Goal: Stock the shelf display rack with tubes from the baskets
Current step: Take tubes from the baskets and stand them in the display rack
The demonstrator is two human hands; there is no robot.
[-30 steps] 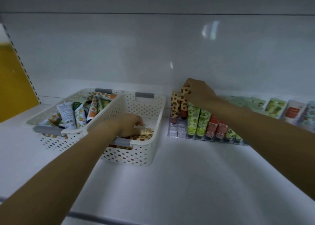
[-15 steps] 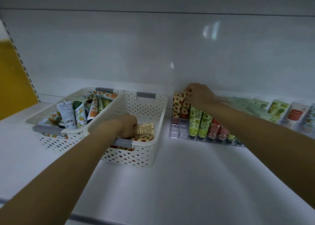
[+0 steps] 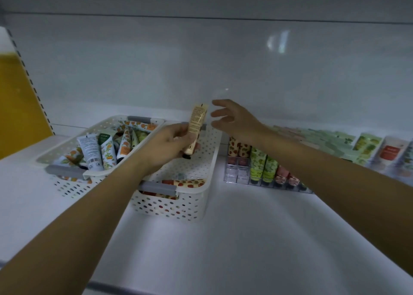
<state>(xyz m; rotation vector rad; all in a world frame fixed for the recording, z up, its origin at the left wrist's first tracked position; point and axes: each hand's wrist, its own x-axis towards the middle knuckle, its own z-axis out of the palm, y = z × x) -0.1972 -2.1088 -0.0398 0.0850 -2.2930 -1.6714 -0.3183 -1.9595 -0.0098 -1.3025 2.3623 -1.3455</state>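
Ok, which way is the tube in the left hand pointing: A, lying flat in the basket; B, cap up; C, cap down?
C: the left hand holds the tube roughly upright above the basket, dark cap at the bottom and crimped end on top.
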